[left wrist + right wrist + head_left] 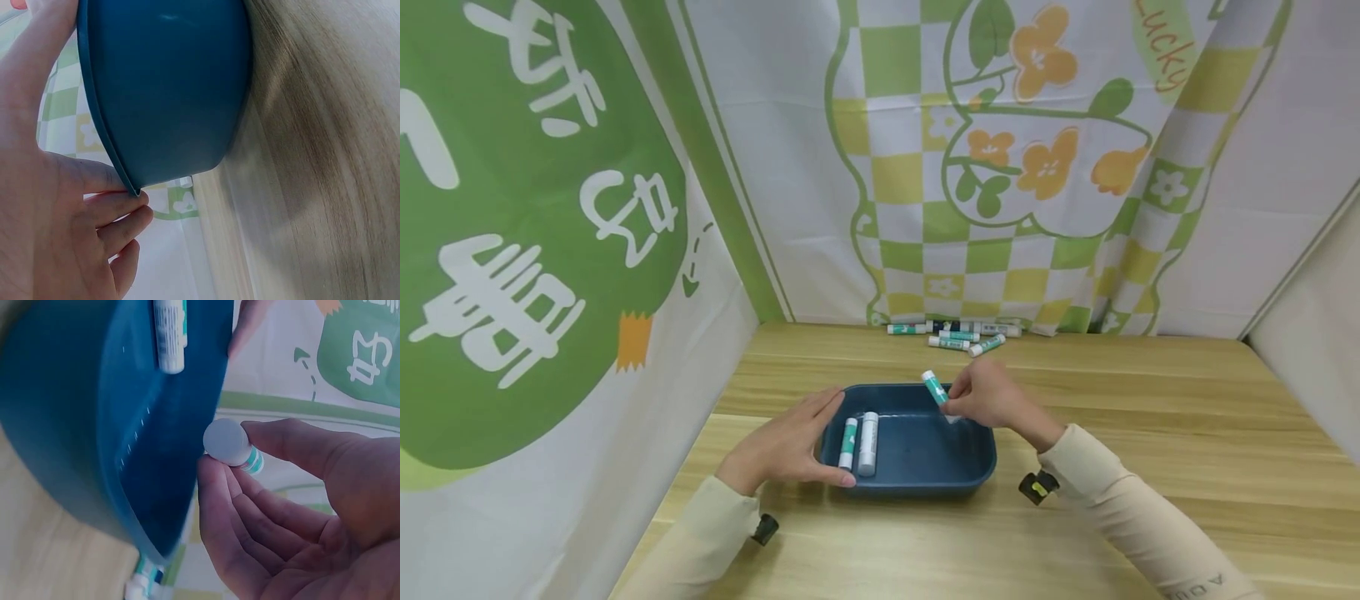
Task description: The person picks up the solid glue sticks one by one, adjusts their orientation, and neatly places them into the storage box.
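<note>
In the head view, my right hand (pixel 992 398) pinches a white-and-green glue stick (pixel 935 388) between thumb and fingers, tilted above the right back part of a dark blue plastic basin (pixel 917 481). The stick's round white end (pixel 225 441) faces the right wrist camera. My left hand (pixel 790 442) spans the basin's left end, thumb at the front rim and fingers along the back left corner. In the left wrist view those fingers (pixel 103 177) look fairly straight against the rim. Inside the basin, a green-labelled glue stick (pixel 848 443) lies beside a thicker white one (pixel 868 444).
Several more glue sticks (pixel 953 342) lie in a loose group at the back of the wooden table (pixel 1120 417), by a printed curtain (pixel 925 167). One of them (pixel 943 326) is dark. A green-and-white cloth (pixel 535 250) hangs on the left.
</note>
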A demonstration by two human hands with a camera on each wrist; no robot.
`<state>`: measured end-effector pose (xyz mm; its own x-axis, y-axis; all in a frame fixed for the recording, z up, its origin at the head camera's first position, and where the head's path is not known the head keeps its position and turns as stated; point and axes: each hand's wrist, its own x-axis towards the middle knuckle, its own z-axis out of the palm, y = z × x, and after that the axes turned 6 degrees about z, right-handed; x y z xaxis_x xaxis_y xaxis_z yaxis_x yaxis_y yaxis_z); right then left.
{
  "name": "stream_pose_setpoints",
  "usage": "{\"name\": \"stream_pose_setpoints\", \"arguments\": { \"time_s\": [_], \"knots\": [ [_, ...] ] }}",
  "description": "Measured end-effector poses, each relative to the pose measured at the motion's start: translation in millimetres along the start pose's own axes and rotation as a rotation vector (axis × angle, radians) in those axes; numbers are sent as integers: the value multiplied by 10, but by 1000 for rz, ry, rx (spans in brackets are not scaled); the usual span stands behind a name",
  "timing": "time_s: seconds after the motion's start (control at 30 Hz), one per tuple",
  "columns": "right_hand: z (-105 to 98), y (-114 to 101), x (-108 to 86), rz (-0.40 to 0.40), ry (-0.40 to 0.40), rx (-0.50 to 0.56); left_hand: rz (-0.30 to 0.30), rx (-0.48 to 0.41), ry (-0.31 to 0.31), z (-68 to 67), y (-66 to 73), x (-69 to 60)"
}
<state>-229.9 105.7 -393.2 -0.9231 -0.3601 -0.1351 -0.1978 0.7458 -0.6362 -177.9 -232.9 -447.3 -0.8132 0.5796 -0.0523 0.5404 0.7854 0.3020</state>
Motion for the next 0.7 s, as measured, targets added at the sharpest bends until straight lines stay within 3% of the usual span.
{"name": "stream_pose_setpoints", "arguments": {
  "time_s": [0.37, 0.7],
  "knots": [
    [426, -79, -8, 28, 30, 23, 3, -15, 10, -23, 27, -3],
    [730, -186, 53, 115, 7, 69, -12, -22, -2, -20, 22, 6]
  ]
}}
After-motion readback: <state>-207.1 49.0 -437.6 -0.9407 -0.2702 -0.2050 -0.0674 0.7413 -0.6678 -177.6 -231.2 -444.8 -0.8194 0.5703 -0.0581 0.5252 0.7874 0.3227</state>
